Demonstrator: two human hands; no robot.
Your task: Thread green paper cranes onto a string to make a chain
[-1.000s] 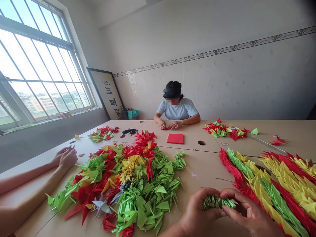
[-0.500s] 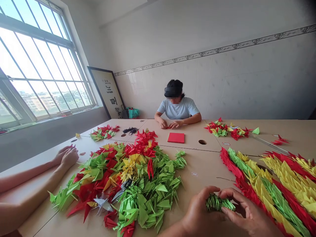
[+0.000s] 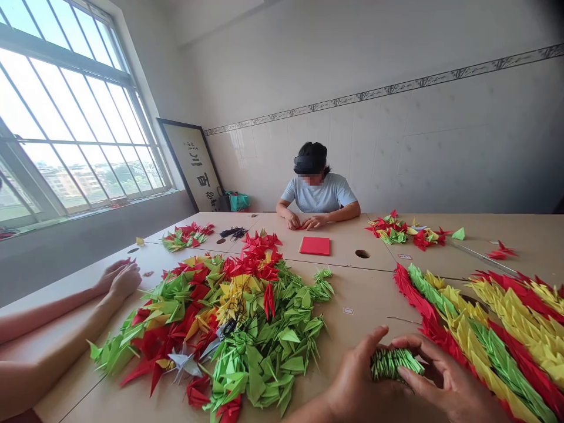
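Observation:
My left hand (image 3: 352,376) and my right hand (image 3: 445,376) are closed around a small stack of green folded paper pieces (image 3: 394,364) at the lower right. The pieces sit tightly side by side, with their edges facing up. One finger of my left hand is raised off the stack while the rest of the hand supports it from the left and below. My right thumb and fingers press its right end. To the left lies a big heap of folded paper cranes (image 3: 264,329) in green, red, yellow and some silver. Strung rows of red, yellow and green folded paper (image 3: 489,335) lie beside my right hand.
Across the table (image 3: 339,282), a person (image 3: 319,194) in a light shirt handles red paper behind a red paper stack (image 3: 315,246). Another person's hands (image 3: 121,279) are at the left. Smaller crane piles (image 3: 390,227), black cord (image 3: 233,233) and a long thin rod (image 3: 484,257) lie farther back.
A finger of my left hand has lifted from the top of the green stack, baring more of its left end. The stack has shifted slightly right and down. Both hands still hold it.

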